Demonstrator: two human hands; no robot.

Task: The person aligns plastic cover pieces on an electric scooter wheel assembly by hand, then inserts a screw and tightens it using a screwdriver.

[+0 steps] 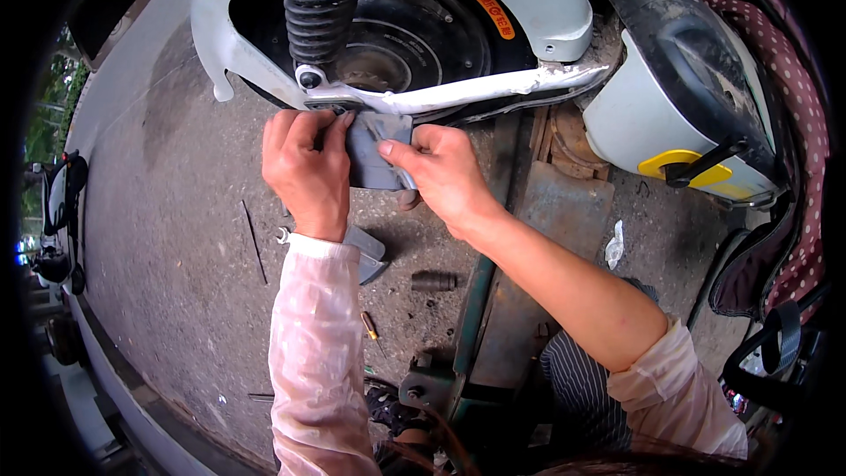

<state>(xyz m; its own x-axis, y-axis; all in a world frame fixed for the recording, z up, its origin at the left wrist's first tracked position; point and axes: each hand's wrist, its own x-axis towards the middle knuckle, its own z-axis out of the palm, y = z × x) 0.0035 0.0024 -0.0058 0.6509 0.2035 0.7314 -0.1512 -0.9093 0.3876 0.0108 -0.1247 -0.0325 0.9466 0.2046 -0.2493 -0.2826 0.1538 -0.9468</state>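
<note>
My right hand [443, 171] grips a flat grey plate [372, 157] with smudges on it, the thumb lying on its face and the fingers behind. The plate sits just below the white swingarm [493, 88] of a scooter. Against the plate's upper left corner, my left hand [307, 163] is closed in a pinch by the dark end of the arm; what its fingertips hold is hidden. Above both hands stand a black coil spring shock absorber [324, 13] and the black rear wheel [410, 40].
Below my left wrist lie a grey metal piece [366, 253], a wrench [283, 235], a dark socket [434, 281] and a screwdriver [369, 326]. A thin rod [254, 242] rests further left. A rusty metal ramp [551, 229] and the scooter's yellow-marked side panel [687, 167] bound the right.
</note>
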